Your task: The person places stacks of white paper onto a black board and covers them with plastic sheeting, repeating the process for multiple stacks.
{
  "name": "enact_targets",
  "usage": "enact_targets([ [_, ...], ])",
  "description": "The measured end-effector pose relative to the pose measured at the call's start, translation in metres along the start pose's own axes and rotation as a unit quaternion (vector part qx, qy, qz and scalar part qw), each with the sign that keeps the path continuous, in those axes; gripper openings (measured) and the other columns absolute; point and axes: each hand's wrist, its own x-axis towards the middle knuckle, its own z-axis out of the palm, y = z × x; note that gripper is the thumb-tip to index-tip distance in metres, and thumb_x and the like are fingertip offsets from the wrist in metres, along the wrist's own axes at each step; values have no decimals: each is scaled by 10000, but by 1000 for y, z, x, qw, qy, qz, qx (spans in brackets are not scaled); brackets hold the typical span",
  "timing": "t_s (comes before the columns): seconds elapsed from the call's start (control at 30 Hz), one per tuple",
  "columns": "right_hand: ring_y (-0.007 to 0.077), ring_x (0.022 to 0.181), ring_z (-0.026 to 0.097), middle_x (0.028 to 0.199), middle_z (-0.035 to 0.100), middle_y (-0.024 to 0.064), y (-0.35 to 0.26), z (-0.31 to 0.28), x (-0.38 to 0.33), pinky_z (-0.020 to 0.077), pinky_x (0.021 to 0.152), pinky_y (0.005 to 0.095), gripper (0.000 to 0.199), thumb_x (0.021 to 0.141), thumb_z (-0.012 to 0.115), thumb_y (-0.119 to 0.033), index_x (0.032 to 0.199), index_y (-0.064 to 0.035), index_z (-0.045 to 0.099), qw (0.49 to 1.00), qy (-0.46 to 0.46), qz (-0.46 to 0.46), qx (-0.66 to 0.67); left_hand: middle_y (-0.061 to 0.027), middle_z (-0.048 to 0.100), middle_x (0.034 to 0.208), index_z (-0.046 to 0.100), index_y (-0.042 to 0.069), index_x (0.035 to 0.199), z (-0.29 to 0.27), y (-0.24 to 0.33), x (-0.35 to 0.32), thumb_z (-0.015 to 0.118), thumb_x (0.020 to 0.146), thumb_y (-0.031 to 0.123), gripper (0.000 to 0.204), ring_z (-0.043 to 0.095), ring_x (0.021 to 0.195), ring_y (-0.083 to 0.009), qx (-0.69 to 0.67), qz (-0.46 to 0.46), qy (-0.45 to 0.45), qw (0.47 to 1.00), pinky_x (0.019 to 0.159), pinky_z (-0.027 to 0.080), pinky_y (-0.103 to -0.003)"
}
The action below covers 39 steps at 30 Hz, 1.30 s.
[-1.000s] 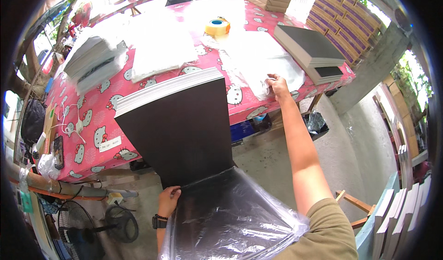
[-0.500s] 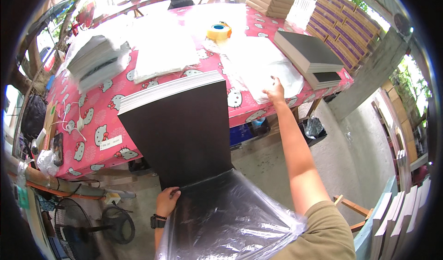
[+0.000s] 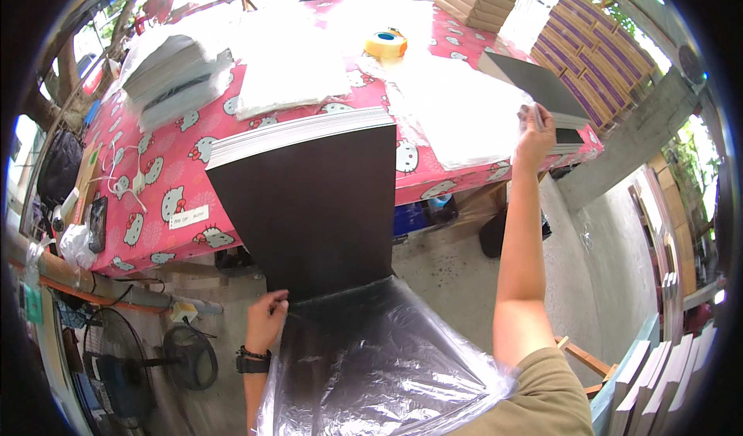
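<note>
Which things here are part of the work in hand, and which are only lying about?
In hand:
left hand at the clear plastic bag
tall stack of dark sheets standing in that bag
right hand lifting dark sheets

Lying about:
yellow tape roll
white bags
floor fan

- One view only, from a camera on the person's head, looking down and forward.
- Close below it: the left hand [image 3: 265, 317] and a stack of dark sheets [image 3: 309, 204].
- Farther ahead: the pink table [image 3: 170, 180] and the outstretched right hand [image 3: 535, 134].
</note>
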Motion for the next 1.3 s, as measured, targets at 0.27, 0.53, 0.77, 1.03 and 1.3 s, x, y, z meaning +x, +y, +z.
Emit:
enact_targets([
  [0.27, 188, 701, 580, 755, 588, 87, -167, 17, -203, 455, 648, 303, 279, 612, 507, 53, 863, -39, 587, 602, -791, 50, 99, -157, 467, 1166, 443, -51, 1134, -25, 146, 14, 659, 694, 363, 641, 450, 1074, -235, -191, 303, 2, 934, 930, 318, -338],
  [0.53, 63, 731, 529, 773, 584, 34, -175, 60, -211, 438, 644, 211, 128, 784, 572, -64, 882, 15, 548, 728, -590, 300, 181, -59, 603, 877, 555, -22, 1005, 9, 147, 26, 676, 724, 169, 361, 547, 755, -102, -270, -5, -170, 948, 679, 435, -229],
  [0.77, 24, 631, 451, 674, 531, -17, -158, 48, -227, 379, 552, 180, 187, 780, 626, -172, 776, 6, 570, 733, -551, 355, 181, -23, 591, 836, 574, -10, 955, 16, 147, 25, 620, 779, 166, 253, 537, 764, -77, -367, 38, -38, 929, 678, 428, -217],
  [1.03, 41, 636, 480, 689, 563, 0, -158, 50, -232, 384, 561, 187, 136, 769, 629, -127, 794, 1, 590, 758, -504, 368, 189, -48, 588, 904, 548, -19, 1001, 14, 151, 33, 627, 767, 173, 312, 546, 820, -104, -447, -23, -56, 893, 724, 428, -243],
  [1.3, 84, 749, 529, 885, 572, 51, -159, 53, -231, 435, 687, 210, 290, 748, 644, -112, 978, 26, 534, 676, -541, 434, 249, -74, 562, 943, 503, -7, 1040, 15, 139, 31, 609, 760, 114, 323, 539, 842, -126, -470, -6, -96, 877, 717, 433, -248],
])
